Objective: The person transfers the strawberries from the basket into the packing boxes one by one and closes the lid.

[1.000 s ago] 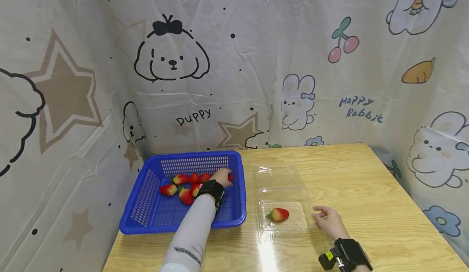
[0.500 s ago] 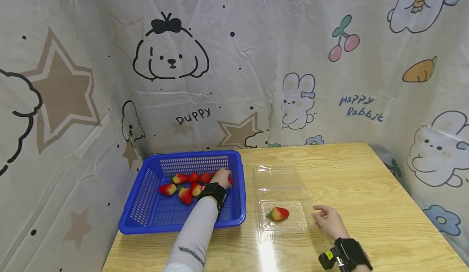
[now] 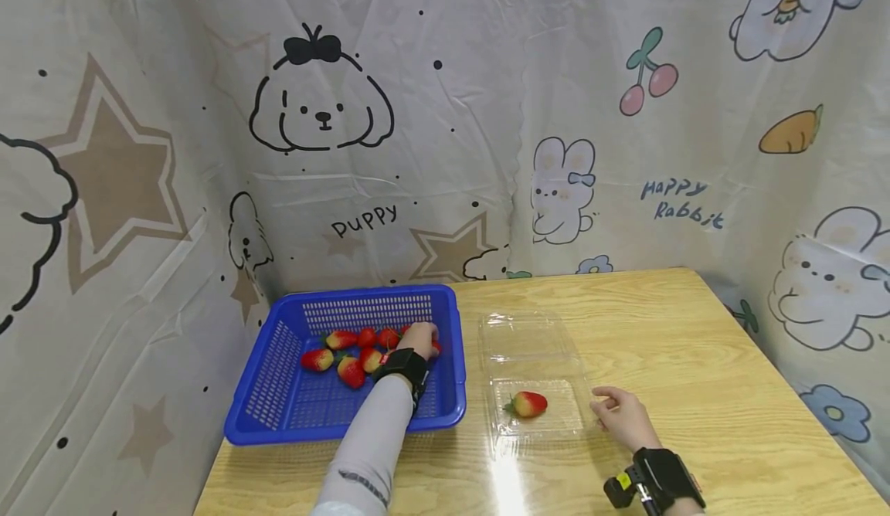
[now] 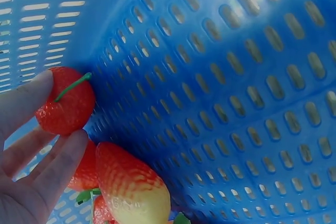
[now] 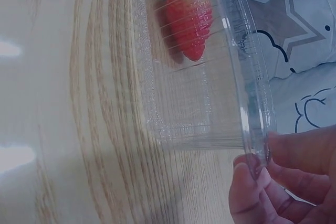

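Observation:
My left hand [image 3: 419,339] reaches into the blue basket [image 3: 348,428] among several red strawberries [image 3: 342,340]. In the left wrist view its fingertips [image 4: 43,81] pinch a round red strawberry [image 4: 71,98] beside the perforated basket wall [image 4: 236,103]. A paler strawberry [image 4: 131,187] lies just below. A clear plastic clamshell box [image 3: 566,417] lies open on the table to the right of the basket, with one strawberry [image 3: 528,404] in its near half. My right hand [image 3: 617,414] grips the right rim of the box [image 5: 252,103], fingers [image 5: 252,182] curled on it. The boxed strawberry [image 5: 188,22] shows through the plastic.
The wooden table [image 3: 667,346] is hemmed in at the back and on both sides by a cartoon-print cloth [image 3: 445,153]. The basket stands at the table's left edge. The box's lid [image 3: 521,334] lies flat behind its tray.

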`<control>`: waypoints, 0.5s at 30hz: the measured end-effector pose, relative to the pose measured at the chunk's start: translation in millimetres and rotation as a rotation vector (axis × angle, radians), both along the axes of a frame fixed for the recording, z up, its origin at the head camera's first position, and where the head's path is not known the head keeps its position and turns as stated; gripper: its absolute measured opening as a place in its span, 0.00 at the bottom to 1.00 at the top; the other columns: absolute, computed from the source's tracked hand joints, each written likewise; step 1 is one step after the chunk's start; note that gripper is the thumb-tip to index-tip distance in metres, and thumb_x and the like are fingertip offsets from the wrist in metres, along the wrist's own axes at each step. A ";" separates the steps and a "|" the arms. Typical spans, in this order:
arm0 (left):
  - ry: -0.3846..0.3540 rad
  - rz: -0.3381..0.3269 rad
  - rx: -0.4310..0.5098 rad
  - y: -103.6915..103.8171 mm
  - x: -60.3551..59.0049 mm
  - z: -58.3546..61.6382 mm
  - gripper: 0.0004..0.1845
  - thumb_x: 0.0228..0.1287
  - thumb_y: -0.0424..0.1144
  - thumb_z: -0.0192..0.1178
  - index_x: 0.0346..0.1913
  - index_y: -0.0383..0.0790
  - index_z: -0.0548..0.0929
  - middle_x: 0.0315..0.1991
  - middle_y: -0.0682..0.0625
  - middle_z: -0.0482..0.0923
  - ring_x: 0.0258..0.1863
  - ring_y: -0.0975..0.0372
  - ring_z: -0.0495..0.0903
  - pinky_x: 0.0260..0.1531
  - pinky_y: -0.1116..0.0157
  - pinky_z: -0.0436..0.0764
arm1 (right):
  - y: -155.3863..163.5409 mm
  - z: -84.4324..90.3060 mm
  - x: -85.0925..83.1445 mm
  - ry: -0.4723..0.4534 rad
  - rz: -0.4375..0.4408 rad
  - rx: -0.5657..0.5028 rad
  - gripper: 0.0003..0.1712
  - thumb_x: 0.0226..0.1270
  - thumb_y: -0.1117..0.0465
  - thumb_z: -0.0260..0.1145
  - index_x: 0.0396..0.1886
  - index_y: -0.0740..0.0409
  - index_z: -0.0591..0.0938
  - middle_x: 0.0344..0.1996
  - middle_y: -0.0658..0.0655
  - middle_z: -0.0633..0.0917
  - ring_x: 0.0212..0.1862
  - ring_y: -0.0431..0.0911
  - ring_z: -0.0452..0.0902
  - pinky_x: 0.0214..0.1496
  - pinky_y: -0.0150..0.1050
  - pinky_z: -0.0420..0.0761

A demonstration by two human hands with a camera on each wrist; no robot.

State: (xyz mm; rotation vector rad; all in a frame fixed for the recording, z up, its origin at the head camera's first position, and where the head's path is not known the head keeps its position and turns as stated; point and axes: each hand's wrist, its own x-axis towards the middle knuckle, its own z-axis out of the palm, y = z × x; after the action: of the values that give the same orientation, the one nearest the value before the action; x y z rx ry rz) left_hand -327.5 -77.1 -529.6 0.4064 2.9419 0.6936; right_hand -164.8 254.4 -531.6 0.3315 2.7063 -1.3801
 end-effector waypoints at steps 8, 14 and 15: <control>0.122 -0.093 0.049 -26.3 -78.1 -123.5 0.15 0.36 0.36 0.74 0.32 0.39 0.85 0.32 0.46 0.82 0.31 0.56 0.78 0.29 0.64 0.76 | -0.7 0.3 0.8 0.001 0.002 -0.002 0.20 0.62 0.68 0.57 0.51 0.76 0.72 0.27 0.58 0.77 0.25 0.46 0.76 0.25 0.36 0.76; -0.006 -0.105 0.053 -35.1 -90.1 -105.8 0.14 0.32 0.40 0.76 0.28 0.43 0.86 0.30 0.49 0.82 0.29 0.58 0.78 0.29 0.64 0.76 | -0.5 -0.3 0.2 0.001 -0.003 0.000 0.19 0.62 0.68 0.57 0.51 0.76 0.72 0.27 0.59 0.77 0.25 0.45 0.76 0.25 0.36 0.76; -0.046 -0.103 0.043 -35.0 -97.3 -104.9 0.14 0.29 0.40 0.77 0.26 0.43 0.86 0.28 0.49 0.82 0.27 0.58 0.77 0.27 0.63 0.76 | -0.4 -0.3 0.0 0.002 -0.003 0.000 0.19 0.62 0.68 0.57 0.51 0.76 0.72 0.27 0.59 0.77 0.25 0.45 0.76 0.25 0.36 0.76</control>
State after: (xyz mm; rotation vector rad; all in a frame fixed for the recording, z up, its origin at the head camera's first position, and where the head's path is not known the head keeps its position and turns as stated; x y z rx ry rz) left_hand -424.8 -112.1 -634.5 0.5334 2.8440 0.7434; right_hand -164.7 254.0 -531.9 0.3343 2.7082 -1.3816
